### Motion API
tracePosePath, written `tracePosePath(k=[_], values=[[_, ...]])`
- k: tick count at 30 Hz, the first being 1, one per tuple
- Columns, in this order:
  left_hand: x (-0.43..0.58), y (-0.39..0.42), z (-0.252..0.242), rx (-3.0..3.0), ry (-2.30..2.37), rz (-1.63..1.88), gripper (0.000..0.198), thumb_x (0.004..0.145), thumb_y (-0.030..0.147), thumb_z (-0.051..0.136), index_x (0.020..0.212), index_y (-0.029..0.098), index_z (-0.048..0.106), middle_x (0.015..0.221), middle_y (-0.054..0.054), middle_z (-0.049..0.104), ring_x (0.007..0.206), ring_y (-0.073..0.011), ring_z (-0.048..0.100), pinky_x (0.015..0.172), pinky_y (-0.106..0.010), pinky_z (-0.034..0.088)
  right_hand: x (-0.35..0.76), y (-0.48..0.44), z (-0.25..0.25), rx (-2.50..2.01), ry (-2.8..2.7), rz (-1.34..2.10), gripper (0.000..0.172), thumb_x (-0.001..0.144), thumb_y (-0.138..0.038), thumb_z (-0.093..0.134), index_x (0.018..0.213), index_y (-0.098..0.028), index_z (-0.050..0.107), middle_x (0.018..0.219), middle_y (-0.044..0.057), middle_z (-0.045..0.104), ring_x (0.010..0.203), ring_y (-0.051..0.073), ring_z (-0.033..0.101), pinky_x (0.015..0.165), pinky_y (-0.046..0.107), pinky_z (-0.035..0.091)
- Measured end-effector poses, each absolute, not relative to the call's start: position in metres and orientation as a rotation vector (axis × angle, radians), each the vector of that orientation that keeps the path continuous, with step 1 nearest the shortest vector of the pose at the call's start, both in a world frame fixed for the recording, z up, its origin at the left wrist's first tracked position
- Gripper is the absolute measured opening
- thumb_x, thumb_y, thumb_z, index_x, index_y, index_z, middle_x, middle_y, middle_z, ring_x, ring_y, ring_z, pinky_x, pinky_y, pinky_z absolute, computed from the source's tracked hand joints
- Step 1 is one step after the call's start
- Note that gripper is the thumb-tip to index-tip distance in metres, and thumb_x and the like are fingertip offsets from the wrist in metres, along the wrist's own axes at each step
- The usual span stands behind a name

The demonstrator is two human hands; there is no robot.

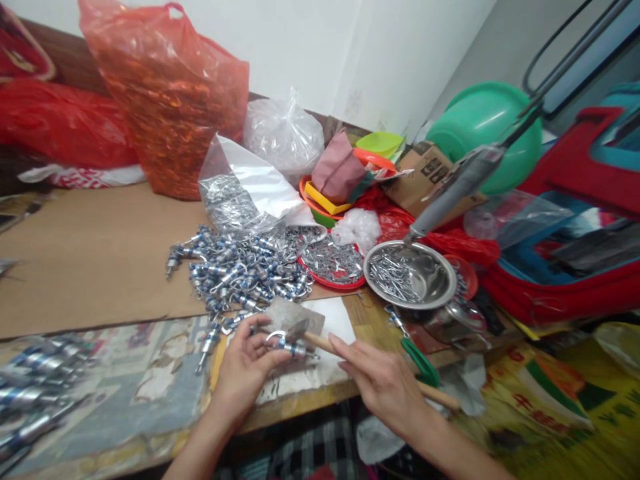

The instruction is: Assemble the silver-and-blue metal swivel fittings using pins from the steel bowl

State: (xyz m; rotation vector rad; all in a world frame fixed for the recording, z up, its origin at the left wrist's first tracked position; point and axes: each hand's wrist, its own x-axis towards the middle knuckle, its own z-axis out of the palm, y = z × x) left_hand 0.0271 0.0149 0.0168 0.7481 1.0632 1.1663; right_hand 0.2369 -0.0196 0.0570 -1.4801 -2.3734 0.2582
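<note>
My left hand (247, 363) pinches a metal hook expansion bolt (294, 347) with a blue ring, its open hook turned toward my fingers. My right hand (383, 380) is wrapped round the wooden handle (440, 396) of a hammer. The hammer's head (297, 329) is close by the bolt, just over a flat metal plate (300, 315); whether it touches the bolt I cannot tell. Under both lies a white sheet (340, 317) at the table's front edge. A heap of similar blue-ringed bolts (245, 267) is spread just behind my left hand.
A steel bowl (436, 301) of metal pins and a red tray (345, 285) of small metal parts stand behind the hammer. More bolts (40, 373) lie at the left. Bags, including a red one (170, 100), line the wall. A grey-handled tool (450, 187) hangs over the bowl.
</note>
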Motion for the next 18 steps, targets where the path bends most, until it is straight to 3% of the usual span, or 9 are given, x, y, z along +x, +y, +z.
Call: tracePosePath(k=[7,11,14,18], values=[[0.026,0.016,0.02,0.78,1.12,1.163,0.061,0.05,0.019,0.075,0.106,0.021,0.049,0.065,0.003,0.065,0.067,-0.016,0.063,0.065,-0.027,0.05,0.235,-0.011,0.048,-1.464,-2.192,0.38,0.04,0.085,-0.02,0.042,0.124,-0.03,0.043,0.096,0.005,0.063,0.084,0.017,0.059,0.072,0.028,0.047],[0.02,0.016,0.021,1.006,1.356,1.007,0.022,0.053,0.029,0.073,0.071,0.018,0.068,0.067,-0.004,0.07,0.067,-0.0219,0.063,0.068,-0.033,0.05,0.243,0.018,0.028,-1.606,-1.924,0.599,0.041,0.08,-0.026,0.051,0.121,-0.024,0.048,0.113,0.006,0.058,0.099,0.021,0.055,0.085,0.037,0.043],[0.014,0.014,0.02,1.127,1.431,0.965,0.016,0.051,0.034,0.072,0.06,0.02,0.071,0.074,-0.007,0.071,0.074,-0.0262,0.063,0.075,-0.037,0.048,0.251,0.043,0.024,-1.679,-2.013,0.656,0.032,0.08,-0.027,0.05,0.11,-0.021,0.058,0.106,0.007,0.062,0.094,0.021,0.058,0.082,0.036,0.044],[0.012,0.013,0.025,1.189,1.388,1.019,0.013,0.051,0.036,0.071,0.054,0.023,0.071,0.092,-0.008,0.068,0.09,-0.0289,0.06,0.083,-0.037,0.045,0.25,0.09,0.035,-1.866,-2.227,0.198,0.028,0.087,-0.022,0.039,0.103,-0.021,0.061,0.098,0.005,0.063,0.091,0.015,0.057,0.08,0.025,0.042]])
